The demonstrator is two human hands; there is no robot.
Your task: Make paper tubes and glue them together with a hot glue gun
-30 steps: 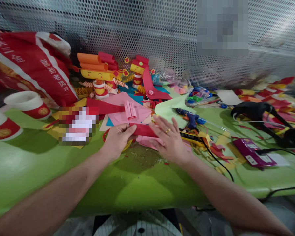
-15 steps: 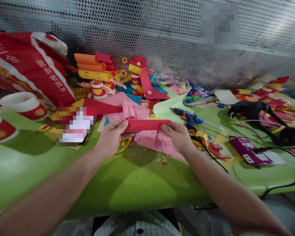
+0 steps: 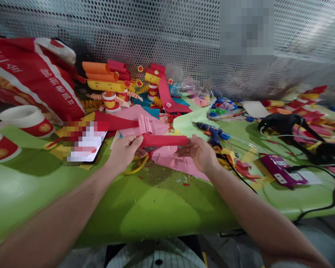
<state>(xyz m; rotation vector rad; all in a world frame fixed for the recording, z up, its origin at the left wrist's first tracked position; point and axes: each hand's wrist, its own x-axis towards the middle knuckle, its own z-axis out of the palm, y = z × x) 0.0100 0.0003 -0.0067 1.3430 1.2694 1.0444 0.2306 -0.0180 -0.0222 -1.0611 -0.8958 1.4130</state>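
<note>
A folded strip of red paper (image 3: 164,140) is held level above the table. My left hand (image 3: 125,150) grips its left end, thumb on top and fingers behind. At the other end is my right hand (image 3: 202,154), its fingers stretched out below the strip and its thumb beside the strip's tip; whether it still touches the paper is hard to make out. Under the hands lies crumpled pink paper (image 3: 181,163). Just behind the strip sits a small curled pink paper piece (image 3: 144,124) on a pink sheet (image 3: 159,127).
A blue glue gun (image 3: 212,132) lies right of the hands, its cord trailing forward. Further right are a purple power strip (image 3: 283,171) and a black headset-like strap (image 3: 284,123). Paper-cup figures (image 3: 110,100) stand behind. A phone (image 3: 91,145) and white-red cups (image 3: 28,121) are left.
My right thumb and fingers have loosened from the strip's right end and spread out below it. My left hand keeps its grip, with the strip shifted slightly left.
</note>
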